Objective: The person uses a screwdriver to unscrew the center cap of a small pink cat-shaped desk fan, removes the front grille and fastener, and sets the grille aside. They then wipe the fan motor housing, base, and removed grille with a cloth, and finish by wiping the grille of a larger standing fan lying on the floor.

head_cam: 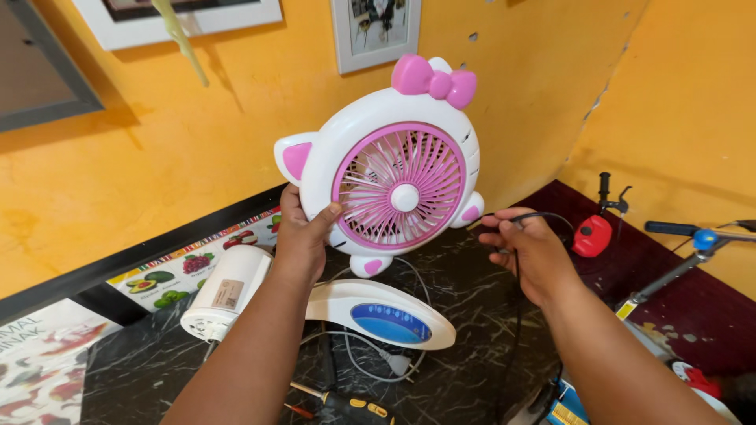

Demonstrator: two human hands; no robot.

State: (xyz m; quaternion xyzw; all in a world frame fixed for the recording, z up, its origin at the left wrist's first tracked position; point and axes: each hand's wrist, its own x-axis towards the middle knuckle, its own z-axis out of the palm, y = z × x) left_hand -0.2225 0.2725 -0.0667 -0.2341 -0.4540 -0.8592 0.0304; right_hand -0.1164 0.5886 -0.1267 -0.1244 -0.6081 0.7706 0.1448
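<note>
Lying nearest the camera at the bottom edge, a screwdriver (346, 404) with a black and yellow handle rests on the dark marbled bench (472, 330); only part of it shows. Just beyond it a white plug and cord (394, 364) loop loosely under a white oval base with a blue panel (386, 319), and to its left a white cylindrical motor housing (224, 295) lies on its side, its vented end turned toward the viewer.

The left hand (303, 232) grips the lower left rim of a white and pink cat-shaped fan (398, 185), thumb on the front and fingers hidden behind, holding it upright above the bench so the pink grille faces the camera; held this way, the front can be looked over. The right hand (524, 248) is just beside the fan's lower right, fingers curled around a thin black cable (516, 271) that drops toward the bench. Where that cable ends cannot be made out, nor whether it joins the fan.

To the right, a red object with a black lever (594, 232) and a blue-tipped handlebar (701, 236) are cut off. Behind stands an orange wall (157, 142) with framed pictures (374, 31) cropped at the top.
</note>
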